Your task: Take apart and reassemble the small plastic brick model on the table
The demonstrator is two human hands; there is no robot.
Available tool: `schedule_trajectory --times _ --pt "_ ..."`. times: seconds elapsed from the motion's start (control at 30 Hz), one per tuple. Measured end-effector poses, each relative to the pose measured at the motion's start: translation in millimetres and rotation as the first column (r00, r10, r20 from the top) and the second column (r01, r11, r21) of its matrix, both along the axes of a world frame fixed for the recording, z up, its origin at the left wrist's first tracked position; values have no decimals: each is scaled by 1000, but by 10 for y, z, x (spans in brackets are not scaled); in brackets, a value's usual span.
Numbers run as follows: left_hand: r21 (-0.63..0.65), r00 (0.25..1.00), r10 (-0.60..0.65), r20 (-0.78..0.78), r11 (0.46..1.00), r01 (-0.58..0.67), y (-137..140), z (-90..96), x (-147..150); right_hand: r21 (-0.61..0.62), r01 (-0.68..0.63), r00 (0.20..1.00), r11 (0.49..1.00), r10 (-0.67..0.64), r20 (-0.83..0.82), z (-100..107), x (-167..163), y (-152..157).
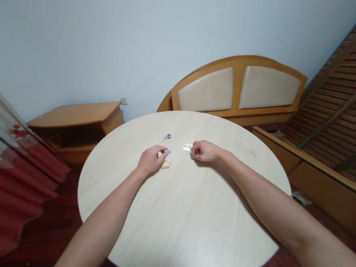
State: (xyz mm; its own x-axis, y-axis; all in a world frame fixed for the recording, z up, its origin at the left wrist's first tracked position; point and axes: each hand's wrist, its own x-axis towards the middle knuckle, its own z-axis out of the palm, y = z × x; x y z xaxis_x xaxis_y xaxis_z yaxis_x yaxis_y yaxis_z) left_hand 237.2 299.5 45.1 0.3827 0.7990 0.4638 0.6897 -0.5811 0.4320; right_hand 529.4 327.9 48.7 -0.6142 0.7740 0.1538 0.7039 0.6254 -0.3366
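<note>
My left hand rests over the round table, its thumb and fingers pinched on a small grey-blue piece. Just below those fingertips lie small tan pieces, block-like in shape. Opposite it, my right hand is curled with the fingertips together at a small dark grey piece, partly hidden by the fingers. Flat white pieces lie beside the right fingertips. Farther back sits a little cluster of dark blue-grey and tan pieces. All are too small to tell their exact kind.
Both forearms lie across the pale round table. Behind it stand a wooden cabinet and a padded headboard against the wall. A red and white curtain hangs at left; a slatted wooden frame leans at right.
</note>
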Motion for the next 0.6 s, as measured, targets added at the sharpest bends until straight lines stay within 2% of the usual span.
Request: schedule_trajectory --times 0.17,0.37,0.6 --pt "2 1000 16 19 1000 -16 46 -6 -42 -53 44 999 998 -44 -3 -9 20 -12" --pt "3 998 39 45 999 -39 77 13 -89 101 234 969 967 -223 -107 23 -211 72" --pt "-7 996 36 82 999 -36 60 9 -111 113 216 969 970 -227 97 92 -705 490"
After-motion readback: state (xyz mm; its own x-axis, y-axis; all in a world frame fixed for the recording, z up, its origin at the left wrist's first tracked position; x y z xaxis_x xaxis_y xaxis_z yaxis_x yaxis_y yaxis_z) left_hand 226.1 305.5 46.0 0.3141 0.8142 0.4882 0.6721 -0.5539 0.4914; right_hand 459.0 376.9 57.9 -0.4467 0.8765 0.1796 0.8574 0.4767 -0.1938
